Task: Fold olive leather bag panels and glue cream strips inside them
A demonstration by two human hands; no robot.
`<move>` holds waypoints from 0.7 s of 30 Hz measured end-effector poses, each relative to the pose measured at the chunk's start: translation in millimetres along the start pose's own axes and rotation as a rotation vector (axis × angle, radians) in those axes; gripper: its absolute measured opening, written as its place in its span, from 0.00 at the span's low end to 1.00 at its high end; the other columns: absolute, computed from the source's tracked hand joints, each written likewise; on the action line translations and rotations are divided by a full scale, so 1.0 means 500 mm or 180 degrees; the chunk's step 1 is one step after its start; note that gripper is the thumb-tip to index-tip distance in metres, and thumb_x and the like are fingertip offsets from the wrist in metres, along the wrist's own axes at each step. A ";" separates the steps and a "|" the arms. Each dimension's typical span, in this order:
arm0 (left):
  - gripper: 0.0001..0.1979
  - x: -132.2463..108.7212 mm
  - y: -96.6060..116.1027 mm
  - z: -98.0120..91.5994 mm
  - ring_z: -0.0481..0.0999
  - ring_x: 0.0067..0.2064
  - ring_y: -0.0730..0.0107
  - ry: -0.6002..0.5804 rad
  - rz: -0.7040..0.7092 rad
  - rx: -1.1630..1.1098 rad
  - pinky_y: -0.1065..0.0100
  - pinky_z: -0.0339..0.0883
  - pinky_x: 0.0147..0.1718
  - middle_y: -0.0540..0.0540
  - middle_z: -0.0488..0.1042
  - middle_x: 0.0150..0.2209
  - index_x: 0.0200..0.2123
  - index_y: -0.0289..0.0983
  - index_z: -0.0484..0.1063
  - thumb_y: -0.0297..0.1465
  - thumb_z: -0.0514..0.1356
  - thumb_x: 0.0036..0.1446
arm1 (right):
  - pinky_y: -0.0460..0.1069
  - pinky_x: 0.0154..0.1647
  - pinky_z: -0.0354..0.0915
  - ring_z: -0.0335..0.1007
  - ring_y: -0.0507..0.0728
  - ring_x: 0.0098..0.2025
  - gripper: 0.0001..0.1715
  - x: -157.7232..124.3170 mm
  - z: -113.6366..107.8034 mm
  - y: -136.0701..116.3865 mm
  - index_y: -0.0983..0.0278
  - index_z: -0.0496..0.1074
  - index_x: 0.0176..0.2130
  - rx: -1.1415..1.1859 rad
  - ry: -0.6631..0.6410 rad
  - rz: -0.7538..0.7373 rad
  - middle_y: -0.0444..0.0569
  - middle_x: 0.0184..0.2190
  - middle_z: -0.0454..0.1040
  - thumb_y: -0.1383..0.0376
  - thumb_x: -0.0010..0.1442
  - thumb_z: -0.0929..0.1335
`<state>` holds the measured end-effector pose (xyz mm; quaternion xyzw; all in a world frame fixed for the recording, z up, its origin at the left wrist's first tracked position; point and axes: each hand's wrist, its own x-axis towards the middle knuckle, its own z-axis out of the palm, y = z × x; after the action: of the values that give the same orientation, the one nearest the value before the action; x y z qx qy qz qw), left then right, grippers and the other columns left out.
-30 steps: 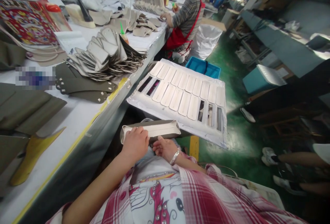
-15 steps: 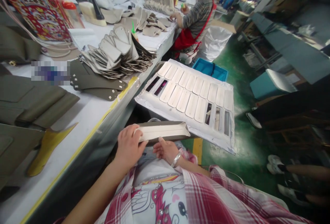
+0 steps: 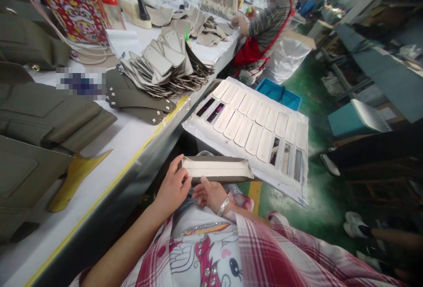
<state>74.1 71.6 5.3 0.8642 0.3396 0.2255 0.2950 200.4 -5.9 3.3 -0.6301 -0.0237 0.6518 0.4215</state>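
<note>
A dark olive bag piece with a long cream strip along its upper face point(image 3: 216, 167) lies crosswise in front of my body. Its folded right end flares outward. My left hand point(image 3: 174, 185) grips the left end, fingers bent over the edge. At the near long edge, my right hand point(image 3: 211, 195) has its thumb against the bag piece and its other fingers loosely curled below; how firmly it holds is unclear. Just beyond sits a white slotted board point(image 3: 211, 139) carrying two rows of cream oblong pieces point(image 3: 244, 130).
Left is a long worktable point(image 3: 99, 168) with olive bag panels point(image 3: 49, 115), a yellow scrap point(image 3: 77, 181) and a pile of grey pieces point(image 3: 161, 64). A co-worker in a red apron point(image 3: 253, 53) sits farther along. A blue crate point(image 3: 280, 95) stands behind the board.
The view has shifted, so the table and board appear farther right. My left fingers have drawn back toward the bag piece's left end, uncovering more cream strip. My right hand stays at the near edge.
</note>
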 end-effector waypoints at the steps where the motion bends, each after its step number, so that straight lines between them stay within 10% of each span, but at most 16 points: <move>1: 0.05 0.001 -0.001 0.001 0.53 0.60 0.60 0.0017 -0.0023 -0.0009 0.60 0.55 0.56 0.38 0.48 0.60 0.28 0.36 0.61 0.27 0.51 0.57 | 0.42 0.13 0.52 0.59 0.47 0.12 0.30 0.001 0.008 -0.002 0.69 0.67 0.20 -0.0028 0.0028 0.0034 0.49 0.15 0.70 0.56 0.65 0.55; 11: 0.04 0.002 0.017 -0.006 0.56 0.59 0.60 0.0307 -0.0390 -0.0291 0.58 0.56 0.56 0.38 0.54 0.59 0.32 0.36 0.62 0.24 0.55 0.52 | 0.44 0.12 0.52 0.56 0.49 0.10 0.30 0.027 0.053 0.015 0.63 0.63 0.17 -0.0517 0.0017 -0.0244 0.47 0.10 0.63 0.50 0.62 0.56; 15: 0.31 -0.021 -0.028 -0.056 0.67 0.52 0.63 0.0329 -0.0670 -0.0619 0.60 0.64 0.49 0.40 0.62 0.54 0.56 0.39 0.52 0.31 0.60 0.50 | 0.43 0.13 0.53 0.60 0.48 0.13 0.29 0.024 0.062 0.008 0.68 0.67 0.24 -0.0490 -0.0300 -0.0073 0.53 0.20 0.71 0.51 0.62 0.56; 21: 0.33 -0.104 -0.186 -0.209 0.57 0.58 0.47 0.0763 -0.2162 0.1971 0.50 0.54 0.53 0.30 0.56 0.59 0.58 0.29 0.53 0.43 0.53 0.55 | 0.41 0.16 0.53 0.61 0.47 0.15 0.34 -0.020 0.036 0.007 0.70 0.68 0.26 -0.0353 -0.0644 0.0239 0.52 0.20 0.72 0.46 0.62 0.54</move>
<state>-64.5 126.9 9.6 0.7194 0.6858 0.1025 0.0392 181.9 -5.0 12.8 -0.5839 -0.0785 0.7250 0.3567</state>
